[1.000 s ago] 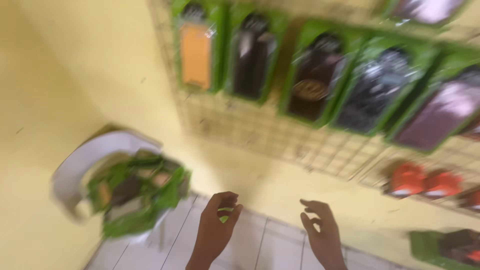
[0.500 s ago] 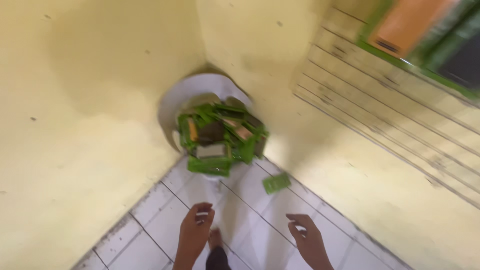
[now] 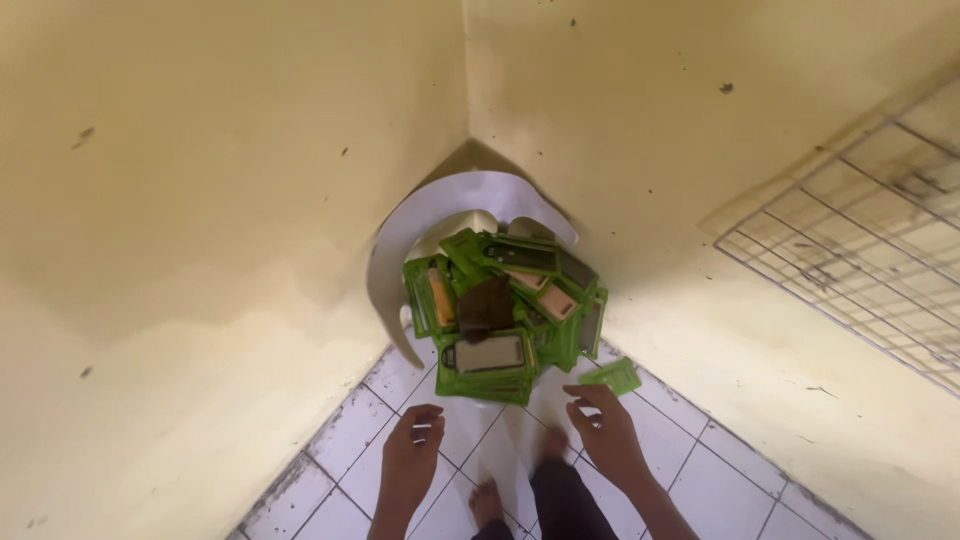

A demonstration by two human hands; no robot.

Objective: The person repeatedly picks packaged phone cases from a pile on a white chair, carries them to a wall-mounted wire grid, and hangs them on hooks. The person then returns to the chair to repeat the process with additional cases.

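Observation:
A white plastic chair point(image 3: 440, 205) stands in the corner of two yellow walls. On its seat lies a heap of green packets point(image 3: 500, 315) with phone cases in them. My left hand point(image 3: 413, 455) hangs below the heap with the fingers curled loosely and nothing in it. My right hand point(image 3: 605, 430) is spread beside it, just under one loose green packet point(image 3: 610, 376) that lies on the white floor tiles. Neither hand touches a packet. My bare foot point(image 3: 487, 500) and dark trouser leg show at the bottom.
A wire grid rack point(image 3: 870, 270) hangs on the right wall. White floor tiles point(image 3: 720, 470) with dark grout run between the walls. The chair fills the corner.
The view has swung down from the rack of hanging packets to the chair in the corner. Both hands have moved closer to the heap. A loose packet now lies on the floor.

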